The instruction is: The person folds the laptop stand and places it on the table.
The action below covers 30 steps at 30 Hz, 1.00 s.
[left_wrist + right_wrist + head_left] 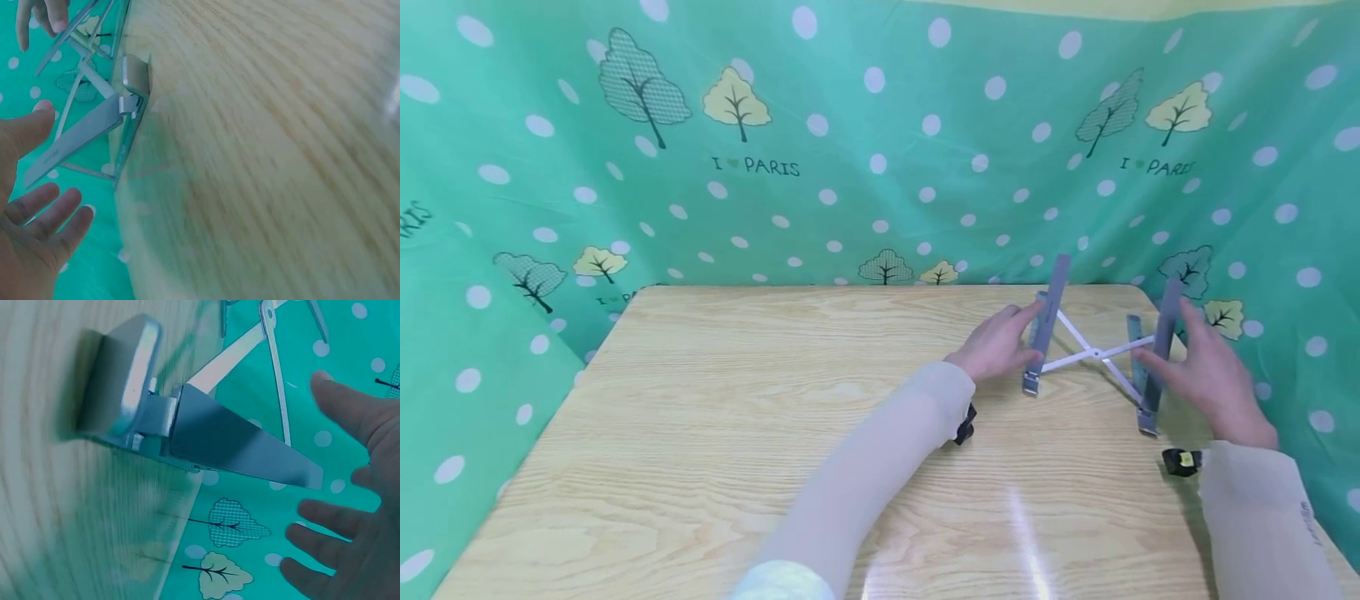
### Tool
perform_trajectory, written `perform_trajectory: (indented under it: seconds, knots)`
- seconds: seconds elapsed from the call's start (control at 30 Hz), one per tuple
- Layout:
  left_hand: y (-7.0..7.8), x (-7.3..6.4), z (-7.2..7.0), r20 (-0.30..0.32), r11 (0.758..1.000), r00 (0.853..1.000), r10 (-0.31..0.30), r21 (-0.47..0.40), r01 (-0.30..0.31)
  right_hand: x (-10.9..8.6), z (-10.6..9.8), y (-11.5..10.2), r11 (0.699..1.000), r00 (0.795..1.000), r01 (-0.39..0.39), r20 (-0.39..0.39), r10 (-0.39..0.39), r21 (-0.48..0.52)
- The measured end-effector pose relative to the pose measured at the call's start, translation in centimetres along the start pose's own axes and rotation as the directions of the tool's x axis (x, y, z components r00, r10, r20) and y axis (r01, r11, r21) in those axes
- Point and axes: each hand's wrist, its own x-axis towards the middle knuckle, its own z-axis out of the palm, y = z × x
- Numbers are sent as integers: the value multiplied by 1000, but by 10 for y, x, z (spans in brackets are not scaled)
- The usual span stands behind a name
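A folding laptop stand (1096, 353) stands unfolded at the right of the table, its two grey side arms joined by crossed silver bars. My left hand (1000, 340) is beside the left arm (75, 140), fingers spread and fairly straight. In the left wrist view, a gap shows between thumb and fingers around that arm's upper end. My right hand (1213, 379) is at the right arm (244, 440) of the stand. Its thumb (350, 409) and fingers lie extended and apart in the right wrist view; whether any fingertip touches the metal I cannot tell.
The wood-grain table (737, 417) stretches to the left and front. Behind it and at both sides hangs a green dotted cloth (880, 192) with printed trees. Black wrist cameras (1182, 462) sit under both sleeves.
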Motion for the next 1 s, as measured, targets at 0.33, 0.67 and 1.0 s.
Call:
perform_trajectory:
  seconds: [0.33, 0.67, 1.0]
  knots:
    - [2, 15, 18, 34, 996, 996, -81, -21, 82, -1, 0, 4, 996, 991, -64, 123, 56, 69]
    - [7, 17, 28, 38, 992, 992, -124, -27, 125, 2, 4, 10, 995, 988, -44, 153, 30, 89]
    - [11, 18, 32, 32, 979, 986, -163, -121, 166, 2, 6, 11, 993, 988, -48, 151, 32, 107]
